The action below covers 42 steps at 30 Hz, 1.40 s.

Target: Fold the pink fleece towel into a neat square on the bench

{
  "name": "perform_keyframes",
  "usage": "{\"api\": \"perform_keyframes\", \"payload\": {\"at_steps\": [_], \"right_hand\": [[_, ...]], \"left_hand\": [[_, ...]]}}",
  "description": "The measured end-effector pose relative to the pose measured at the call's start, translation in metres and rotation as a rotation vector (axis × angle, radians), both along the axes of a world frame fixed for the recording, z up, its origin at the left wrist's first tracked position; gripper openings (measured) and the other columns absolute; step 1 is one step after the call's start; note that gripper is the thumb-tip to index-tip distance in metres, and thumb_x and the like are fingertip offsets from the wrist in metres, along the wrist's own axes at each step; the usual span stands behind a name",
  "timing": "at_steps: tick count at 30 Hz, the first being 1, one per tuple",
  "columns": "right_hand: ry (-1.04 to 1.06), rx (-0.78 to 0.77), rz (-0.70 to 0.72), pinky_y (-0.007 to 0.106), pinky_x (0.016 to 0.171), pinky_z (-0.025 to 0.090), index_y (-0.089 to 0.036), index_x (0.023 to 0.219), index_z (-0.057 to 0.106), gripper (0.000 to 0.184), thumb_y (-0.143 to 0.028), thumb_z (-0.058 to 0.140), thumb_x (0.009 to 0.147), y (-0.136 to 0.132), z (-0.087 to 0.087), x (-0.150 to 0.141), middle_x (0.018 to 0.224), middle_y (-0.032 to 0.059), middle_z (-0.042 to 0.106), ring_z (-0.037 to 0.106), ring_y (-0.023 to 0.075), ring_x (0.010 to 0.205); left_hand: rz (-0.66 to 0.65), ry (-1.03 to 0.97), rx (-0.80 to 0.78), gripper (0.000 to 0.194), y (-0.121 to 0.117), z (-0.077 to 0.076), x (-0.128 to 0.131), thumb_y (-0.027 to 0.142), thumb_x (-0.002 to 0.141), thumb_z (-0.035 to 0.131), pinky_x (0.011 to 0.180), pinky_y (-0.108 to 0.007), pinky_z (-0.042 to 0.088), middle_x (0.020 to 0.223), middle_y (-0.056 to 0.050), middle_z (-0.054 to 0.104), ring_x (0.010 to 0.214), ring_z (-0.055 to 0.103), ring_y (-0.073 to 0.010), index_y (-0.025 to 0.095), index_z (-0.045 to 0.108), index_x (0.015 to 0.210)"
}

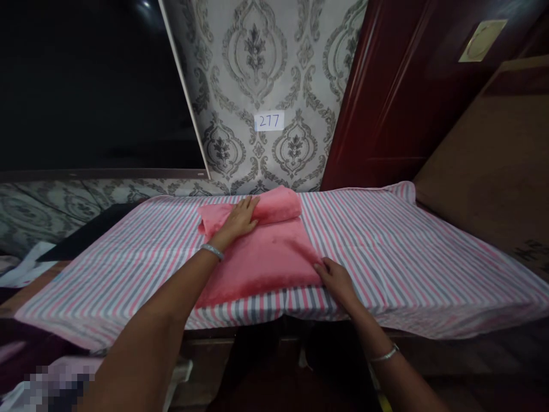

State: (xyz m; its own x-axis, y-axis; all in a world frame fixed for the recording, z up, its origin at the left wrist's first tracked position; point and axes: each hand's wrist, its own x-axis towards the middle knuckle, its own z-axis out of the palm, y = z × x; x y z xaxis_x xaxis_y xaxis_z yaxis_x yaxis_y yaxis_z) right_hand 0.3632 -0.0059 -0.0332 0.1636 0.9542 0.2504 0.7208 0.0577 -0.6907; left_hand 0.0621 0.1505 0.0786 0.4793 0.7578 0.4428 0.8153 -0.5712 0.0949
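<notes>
Your hands are well apart, both on the pink cloth: the left hand lies palm down with its fingers spread over the rolled part, while the right hand has the cloth's side edge pinched between thumb and fingers. Take the middle of that cloth as a clock face with twelve toward the wall, and your left hand sits near eleven, your right between three and four, and the roll at twelve, with the flat part reaching down toward six. You wear a silver-coloured bangle on the left wrist and another bracelet on the right. Under the cloth, a cover striped in pink, grey and white spreads over the worktop, whose brown edge shows just below nine. Around nine, beyond the cover, you have some white papers. At ten is a large dark screen; at twelve, a card reading 277 sits on the patterned wall. Between one and two stands a dark red door, and between two and three a cardboard box rises beside the worktop
</notes>
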Motion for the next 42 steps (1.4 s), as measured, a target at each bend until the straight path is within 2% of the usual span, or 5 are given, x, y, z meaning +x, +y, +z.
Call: {"api": "perform_keyframes", "payload": {"at_steps": [7, 15, 23, 35, 42], "right_hand": [[0.145, 0.003, 0.019, 0.039, 0.082, 0.052, -0.019, 0.102, 0.072, 0.042, -0.052, 0.059, 0.08, 0.012, 0.006, 0.002, 0.099, 0.0128, 0.076, 0.069, 0.0309, 0.095], [0.604, -0.18, 0.281, 0.039, 0.081, 0.058, -0.017, 0.104, 0.072, 0.046, -0.053, 0.067, 0.075, 0.028, 0.027, -0.01, 0.102, 0.0082, 0.077, 0.071, 0.0295, 0.094], [0.85, -0.466, 0.334, 0.039, 0.072, 0.063, -0.018, 0.102, 0.072, 0.043, -0.046, 0.081, 0.071, 0.03, 0.03, -0.016, 0.097, 0.0124, 0.078, 0.075, 0.031, 0.086], [1.028, -0.465, 0.348, 0.042, 0.086, 0.063, -0.017, 0.109, 0.072, 0.048, -0.028, 0.083, 0.064, 0.029, 0.039, -0.022, 0.109, 0.012, 0.077, 0.075, 0.0321, 0.099], [1.114, -0.48, 0.413, 0.047, 0.091, 0.061, -0.018, 0.1, 0.071, 0.044, -0.032, 0.085, 0.06, 0.022, 0.037, -0.014, 0.104, 0.013, 0.078, 0.075, 0.0343, 0.098]], "left_hand": [[-0.201, 0.003, 0.029, 0.033, -0.105, -0.023, -0.021, 0.034, 0.095, 0.051, 0.101, -0.047, 0.047, 0.122, -0.013, 0.066, 0.113, 0.06, -0.0285, 0.02, 0.068, 0.12], [0.451, -0.386, -0.036, 0.043, -0.179, -0.083, -0.103, 0.047, 0.088, 0.052, 0.091, -0.049, 0.052, 0.105, -0.017, 0.07, 0.099, 0.065, -0.0322, 0.013, 0.067, 0.112], [0.554, -0.581, -0.189, 0.031, -0.186, -0.091, -0.094, 0.053, 0.077, 0.06, 0.078, -0.04, 0.052, 0.085, -0.008, 0.069, 0.083, 0.066, -0.0266, 0.023, 0.062, 0.083], [0.549, -0.866, -0.148, 0.025, -0.172, -0.069, -0.083, 0.048, 0.075, 0.059, 0.069, -0.031, 0.044, 0.068, 0.0, 0.056, 0.07, 0.053, -0.0192, 0.024, 0.055, 0.069], [0.452, -1.185, -0.475, 0.045, -0.182, -0.067, -0.093, 0.061, 0.061, 0.075, 0.053, -0.023, 0.03, 0.056, 0.006, 0.044, 0.054, 0.037, -0.0107, 0.022, 0.054, 0.067]]}}
